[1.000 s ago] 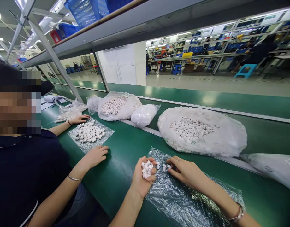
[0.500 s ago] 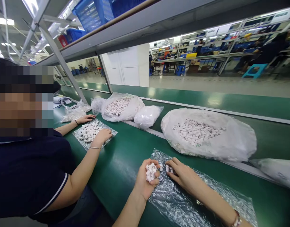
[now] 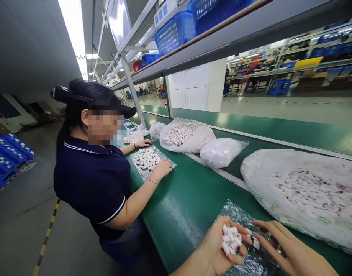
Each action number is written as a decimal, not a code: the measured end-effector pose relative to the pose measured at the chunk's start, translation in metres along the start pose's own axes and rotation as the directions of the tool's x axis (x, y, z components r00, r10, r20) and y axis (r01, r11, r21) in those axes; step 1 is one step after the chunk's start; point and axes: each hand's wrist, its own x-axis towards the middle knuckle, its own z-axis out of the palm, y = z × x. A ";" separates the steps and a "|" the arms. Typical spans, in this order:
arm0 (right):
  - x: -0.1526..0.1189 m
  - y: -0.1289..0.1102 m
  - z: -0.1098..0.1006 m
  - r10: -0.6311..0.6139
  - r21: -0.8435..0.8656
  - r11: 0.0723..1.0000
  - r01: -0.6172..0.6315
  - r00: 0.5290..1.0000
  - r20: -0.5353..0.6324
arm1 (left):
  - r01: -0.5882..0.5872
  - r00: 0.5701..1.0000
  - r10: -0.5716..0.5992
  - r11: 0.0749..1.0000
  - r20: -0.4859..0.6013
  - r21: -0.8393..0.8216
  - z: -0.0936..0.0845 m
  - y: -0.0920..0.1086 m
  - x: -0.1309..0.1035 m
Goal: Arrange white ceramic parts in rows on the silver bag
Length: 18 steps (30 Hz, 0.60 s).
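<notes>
My left hand [image 3: 214,245] is cupped palm up, its fingers curled around a heap of small white tubular plastic pieces [image 3: 231,240]. A crinkled clear plastic bag [image 3: 231,210] lies flat on the green bench beneath both hands. Just right of my left fingertips are a few more white pieces [image 3: 254,240]. My right hand [image 3: 293,245] reaches in from the right with fingers stretched and apart, a fingertip at those pieces; whether it grips one is unclear. Behind it, a large open translucent bag [image 3: 259,165] holds many similar pieces.
At my left a co-worker [image 3: 92,176] handles white pieces [image 3: 147,158] on another clear bag. A closed white bag [image 3: 221,152] and another open bag of pieces [image 3: 180,134] line the bench's back strip. Blue baskets [image 3: 176,33] stand on the overhead shelf [image 3: 221,46].
The view has swung left, so my hands and the bags appear farther right. My right fingers have come closer to my left fingertips. The left hand still holds its heap.
</notes>
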 end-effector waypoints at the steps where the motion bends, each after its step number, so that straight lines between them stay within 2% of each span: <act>1: -0.001 -0.003 -0.005 0.016 0.028 0.999 -0.016 1.000 0.023 | 0.002 1.000 -0.002 1.000 -0.002 0.013 0.000 -0.002 0.001; 4: -0.006 -0.023 -0.017 0.016 0.126 0.992 -0.031 0.993 0.120 | 0.037 0.999 -0.037 0.999 -0.011 0.039 -0.001 -0.008 0.004; 7: -0.012 -0.051 -0.025 -0.019 0.149 0.989 -0.003 0.989 0.149 | 0.096 0.995 -0.096 0.994 -0.006 0.050 0.000 -0.012 0.002; 10: -0.014 -0.073 -0.033 -0.020 0.143 0.990 -0.002 0.988 0.156 | 0.093 0.995 -0.094 0.994 0.026 0.064 0.001 -0.014 -0.003; 14: -0.014 -0.082 -0.042 -0.006 0.141 0.990 -0.018 0.986 0.167 | 0.060 0.997 -0.064 0.994 0.045 0.091 0.001 -0.015 -0.008; 18: -0.015 -0.084 -0.040 -0.010 0.142 0.990 -0.012 0.988 0.151 | 0.071 0.994 -0.082 0.987 0.075 0.142 0.003 -0.019 -0.009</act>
